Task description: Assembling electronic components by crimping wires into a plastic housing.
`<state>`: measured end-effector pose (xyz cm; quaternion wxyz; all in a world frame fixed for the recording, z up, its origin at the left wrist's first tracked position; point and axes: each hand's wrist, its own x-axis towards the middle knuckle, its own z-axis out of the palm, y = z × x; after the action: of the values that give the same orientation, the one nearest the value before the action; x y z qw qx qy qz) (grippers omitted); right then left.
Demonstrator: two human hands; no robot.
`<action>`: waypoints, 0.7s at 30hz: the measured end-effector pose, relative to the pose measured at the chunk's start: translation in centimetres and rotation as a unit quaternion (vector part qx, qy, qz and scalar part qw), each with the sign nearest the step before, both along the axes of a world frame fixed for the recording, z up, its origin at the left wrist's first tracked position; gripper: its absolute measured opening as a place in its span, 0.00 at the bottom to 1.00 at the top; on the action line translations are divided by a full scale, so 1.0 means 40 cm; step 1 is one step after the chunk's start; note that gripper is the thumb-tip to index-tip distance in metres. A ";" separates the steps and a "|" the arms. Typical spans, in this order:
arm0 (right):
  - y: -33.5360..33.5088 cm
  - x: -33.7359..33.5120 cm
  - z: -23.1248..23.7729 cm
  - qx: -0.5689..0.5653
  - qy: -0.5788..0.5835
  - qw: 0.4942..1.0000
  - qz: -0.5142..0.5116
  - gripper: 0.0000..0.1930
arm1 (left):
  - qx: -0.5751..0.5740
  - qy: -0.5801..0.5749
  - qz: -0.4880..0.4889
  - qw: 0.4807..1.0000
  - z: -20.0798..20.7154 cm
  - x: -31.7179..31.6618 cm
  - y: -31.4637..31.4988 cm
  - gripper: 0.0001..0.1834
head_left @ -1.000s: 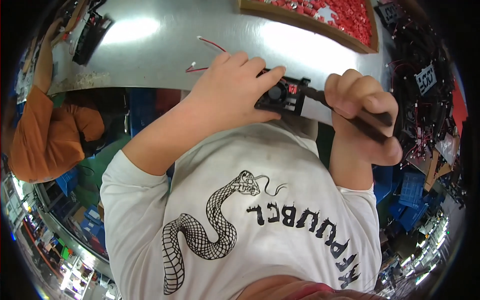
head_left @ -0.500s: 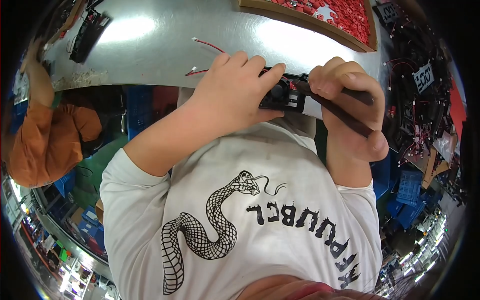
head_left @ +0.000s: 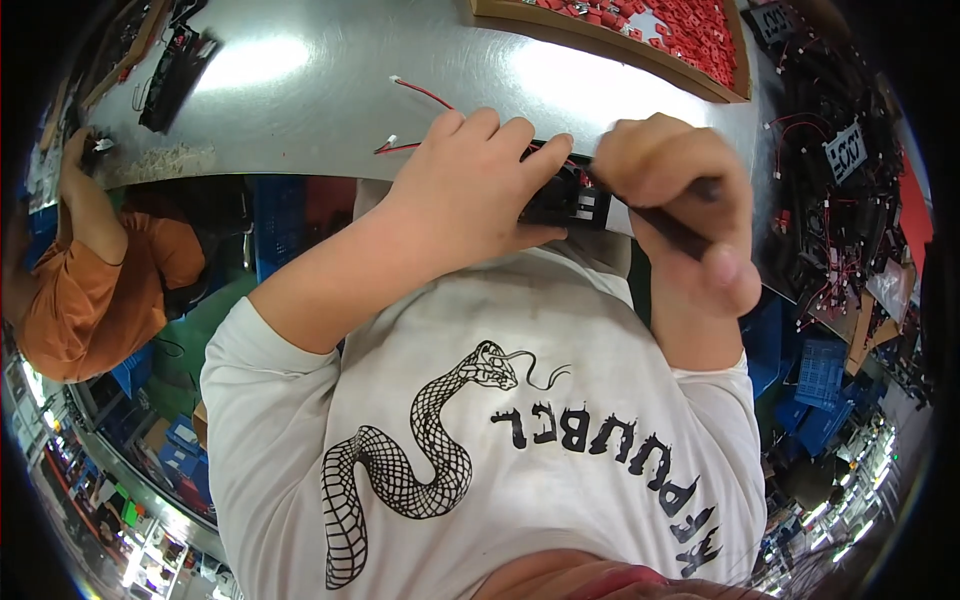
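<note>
My left hand [head_left: 470, 190] is closed around a small black plastic housing [head_left: 548, 208] at the table's near edge, fingers over its far side and the thumb along its near side. Part of the housing lies under the hand. Two thin red and black leads [head_left: 424, 93] stick out beyond the hand and end in white plugs. My right hand [head_left: 685, 185], blurred by motion, is wrapped round dark-handled pliers [head_left: 675, 230]. Their jaws are hidden behind its fingers, by the housing's right end.
A cardboard tray [head_left: 600, 45] of small red parts stands at the far side of the metal table [head_left: 330, 100]. Black parts and wires [head_left: 820, 220] are heaped at right. Another black assembly [head_left: 172, 80] lies at far left, near a co-worker in an orange top [head_left: 90, 300].
My right hand with the pliers has shifted slightly left and turned, covering the jaws. My left hand and the housing have barely moved. The co-worker's arm at left has moved.
</note>
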<state>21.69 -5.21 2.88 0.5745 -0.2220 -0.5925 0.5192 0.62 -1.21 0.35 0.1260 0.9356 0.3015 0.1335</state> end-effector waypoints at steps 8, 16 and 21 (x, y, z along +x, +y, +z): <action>0.094 0.057 0.027 -0.081 -0.003 0.928 0.364 0.29 | 0.006 -0.027 -0.111 0.993 -0.015 -0.003 0.059 0.38; -0.035 0.018 -0.013 0.019 0.134 0.980 -0.149 0.44 | 0.054 -0.061 -0.011 0.997 -0.039 -0.020 0.026 0.40; -0.027 0.011 -0.003 0.066 0.164 0.977 -0.122 0.44 | 0.073 -0.045 -0.010 0.996 -0.030 -0.016 0.024 0.41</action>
<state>22.14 -6.27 2.77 0.7365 -0.1656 -0.4916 0.4341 -0.02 -0.25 -0.83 0.0722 0.9384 0.2750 0.1963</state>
